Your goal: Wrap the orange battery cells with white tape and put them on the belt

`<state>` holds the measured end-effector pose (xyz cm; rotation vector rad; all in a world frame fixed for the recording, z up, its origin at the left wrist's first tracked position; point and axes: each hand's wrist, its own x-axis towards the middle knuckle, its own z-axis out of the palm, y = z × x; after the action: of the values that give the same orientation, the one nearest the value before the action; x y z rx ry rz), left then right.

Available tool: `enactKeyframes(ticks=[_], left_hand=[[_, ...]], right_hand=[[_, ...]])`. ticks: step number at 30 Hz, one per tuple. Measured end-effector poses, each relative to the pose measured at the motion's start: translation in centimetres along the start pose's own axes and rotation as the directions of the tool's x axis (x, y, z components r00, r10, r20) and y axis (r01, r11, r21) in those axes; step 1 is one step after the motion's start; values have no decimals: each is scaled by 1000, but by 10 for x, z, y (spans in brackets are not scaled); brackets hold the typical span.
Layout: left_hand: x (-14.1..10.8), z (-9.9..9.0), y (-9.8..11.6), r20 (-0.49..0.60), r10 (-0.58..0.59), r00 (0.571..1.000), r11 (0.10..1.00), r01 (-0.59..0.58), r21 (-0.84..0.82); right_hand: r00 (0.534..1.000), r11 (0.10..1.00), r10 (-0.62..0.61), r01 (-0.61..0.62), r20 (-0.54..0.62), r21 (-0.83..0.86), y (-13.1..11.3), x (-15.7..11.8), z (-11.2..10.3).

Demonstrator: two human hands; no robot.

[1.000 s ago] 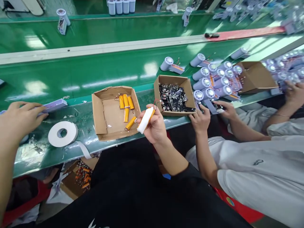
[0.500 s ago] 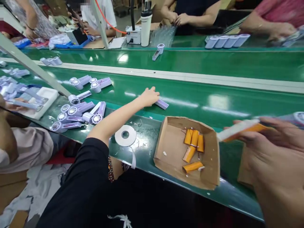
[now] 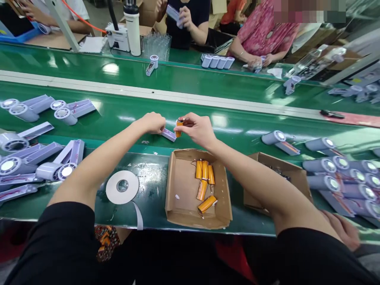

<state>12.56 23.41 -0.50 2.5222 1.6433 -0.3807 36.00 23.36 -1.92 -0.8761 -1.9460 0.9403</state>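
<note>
My left hand [image 3: 152,123] is closed over a lavender handheld fan housing [image 3: 169,135] on the green belt; only the open handle trough shows, pointing right, and the rest is hidden under my fingers. My right hand [image 3: 197,130] pinches an orange cylindrical battery [image 3: 179,128] between thumb and fingers, held upright just right of that handle. Below my right hand stands a cardboard tray [image 3: 181,211] with several orange wired batteries [image 3: 204,170] in it. A roll of white tape [image 3: 114,188] lies left of the tray, its loose end hanging toward the bench edge.
Several lavender fans [image 3: 22,113] lie at the left, and more [image 3: 326,166] crowd the right. A second cardboard box [image 3: 258,158] sits partly under my right forearm. A co-worker's hand [image 3: 341,229] rests at the lower right. People work across the belt [image 3: 237,118].
The view has swung right. My right hand has come from the far right to beside my left hand, bringing an orange battery. My left hand stays at the same fan.
</note>
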Motion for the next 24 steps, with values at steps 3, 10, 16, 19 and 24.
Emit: enactKeyframes(ticks=[3, 10, 16, 19, 24], left_hand=[[7, -1, -9, -25, -2, 1000, 986, -2, -166], [3, 9, 1, -154, -107, 982, 953, 58, -296], [6, 12, 19, -178, -159, 971, 922, 81, -378], [10, 18, 22, -183, -200, 963, 902, 107, -419], [16, 21, 28, -202, -221, 954, 874, 102, -476]], right_hand=[[1000, 996, 18, -15, 25, -91, 12, 7, 6], [989, 882, 11, 61, 149, -468, 21, 5, 12], [927, 715, 37, 237, 374, -657, 38, 11, 11], [883, 626, 140, 271, 448, -731, 42, 16, 16], [805, 482, 307, 328, 508, -812, 17, 14, 31]])
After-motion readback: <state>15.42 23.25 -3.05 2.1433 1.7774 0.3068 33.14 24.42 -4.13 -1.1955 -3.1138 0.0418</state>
